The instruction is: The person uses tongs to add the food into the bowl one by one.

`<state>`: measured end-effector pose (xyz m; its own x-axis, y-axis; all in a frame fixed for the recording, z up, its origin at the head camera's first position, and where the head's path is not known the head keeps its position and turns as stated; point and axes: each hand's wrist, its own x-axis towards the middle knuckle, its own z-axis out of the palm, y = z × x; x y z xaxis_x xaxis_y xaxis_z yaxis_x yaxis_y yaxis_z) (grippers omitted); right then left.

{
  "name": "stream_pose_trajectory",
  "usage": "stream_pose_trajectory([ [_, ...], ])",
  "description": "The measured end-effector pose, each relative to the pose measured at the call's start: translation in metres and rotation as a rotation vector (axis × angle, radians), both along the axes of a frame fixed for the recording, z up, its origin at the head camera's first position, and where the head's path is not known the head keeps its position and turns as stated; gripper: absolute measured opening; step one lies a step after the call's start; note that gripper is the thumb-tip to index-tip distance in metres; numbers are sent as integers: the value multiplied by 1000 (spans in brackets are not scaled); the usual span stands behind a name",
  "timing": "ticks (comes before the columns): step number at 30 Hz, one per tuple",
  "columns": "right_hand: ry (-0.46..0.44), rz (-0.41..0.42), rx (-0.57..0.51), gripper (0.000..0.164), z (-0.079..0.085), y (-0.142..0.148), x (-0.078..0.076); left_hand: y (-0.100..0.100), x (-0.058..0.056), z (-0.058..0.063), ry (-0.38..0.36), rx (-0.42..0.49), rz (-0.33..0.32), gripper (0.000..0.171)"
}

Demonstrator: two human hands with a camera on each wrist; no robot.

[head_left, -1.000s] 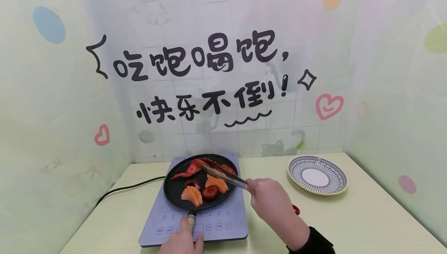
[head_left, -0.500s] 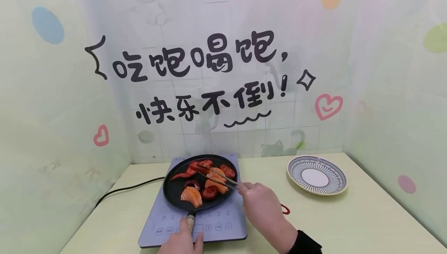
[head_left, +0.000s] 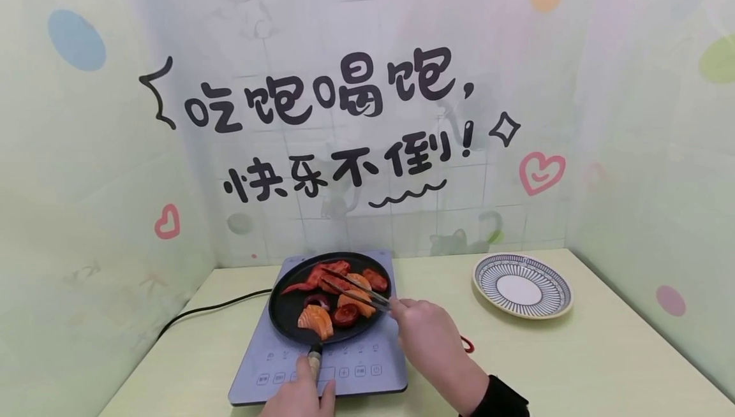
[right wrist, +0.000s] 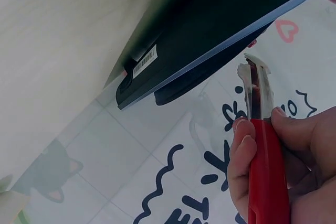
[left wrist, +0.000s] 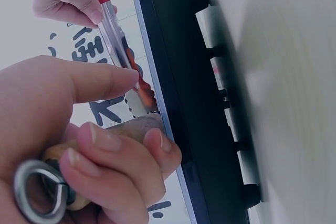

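My left hand (head_left: 298, 398) grips the wooden handle (head_left: 314, 363) of a round black frying pan (head_left: 285, 318). A metal ring shows at the handle's end in the left wrist view. In my right hand (head_left: 433, 340) I hold red-handled metal tongs (right wrist: 269, 174). Their two arms stand apart over the pan, tips around a red piece of food (head_left: 333, 284). Also in the pan lie orange salmon pieces (head_left: 315, 321), a dark-red round slice (head_left: 345, 315), a purple onion ring (head_left: 315, 302) and more red pieces (head_left: 304, 284).
Under the pan is a lilac induction cooker (head_left: 258, 356) with touch buttons along its front. Its black cord (head_left: 195, 310) runs left across the pale table (head_left: 603, 353). A blue-and-white patterned plate (head_left: 494, 296) lies at the back right. A printed curtain (head_left: 402, 232) encloses the table.
My right hand has moved left and slightly down, turning the tongs so both arms show apart over the food. A red piece at their tips now lies lower in the pan. My left hand stays put.
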<state>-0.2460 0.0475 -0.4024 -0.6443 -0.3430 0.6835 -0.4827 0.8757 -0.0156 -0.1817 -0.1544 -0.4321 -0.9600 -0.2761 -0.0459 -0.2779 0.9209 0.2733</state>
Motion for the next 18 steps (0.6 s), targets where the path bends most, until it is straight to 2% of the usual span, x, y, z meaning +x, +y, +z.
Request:
stream_pose_trajectory([
  [8, -21, -35, -28, 18, 4, 4, -1, -1, -5, -8, -14, 5, 5, 61],
  [14, -3, -57, -44, 12, 5, 8, -4, -1, -4, -6, -28, 3, 13, 63],
  [18, -8, -57, -71, 15, 6, 9, -5, -1, -4, -6, -22, 2, 16, 62],
])
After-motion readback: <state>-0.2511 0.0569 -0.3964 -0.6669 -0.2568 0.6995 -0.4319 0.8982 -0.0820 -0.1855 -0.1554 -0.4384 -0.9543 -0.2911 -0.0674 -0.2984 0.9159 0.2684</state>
